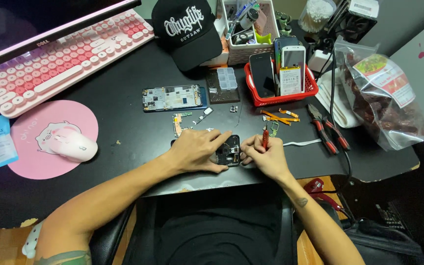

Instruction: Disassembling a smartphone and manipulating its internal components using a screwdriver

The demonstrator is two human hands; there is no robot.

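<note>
**Hands on an opened phone at a cluttered desk**

The left hand (199,149) lies flat over an opened black phone (229,151) near the front edge of the black desk (123,122), fingers (220,137) spread and pressing it down. The right hand (266,158) touches the phone's right side, its fingers pinching a small red-handled screwdriver (265,137) held upright. Just behind the phone lie a small circuit board (178,122), loose parts and orange flex cables (280,117). Further back rests a stripped phone frame (173,98) with a blue edge. A red basket (280,91) holds 3 or so phones standing upright. Red-handled pliers (327,128) lie to the right, beside a clear plastic bag (384,100). At the left sit a pink keyboard (60,59), a pink mouse (72,145) on a round pink pad, and a black cap (187,29).
</note>
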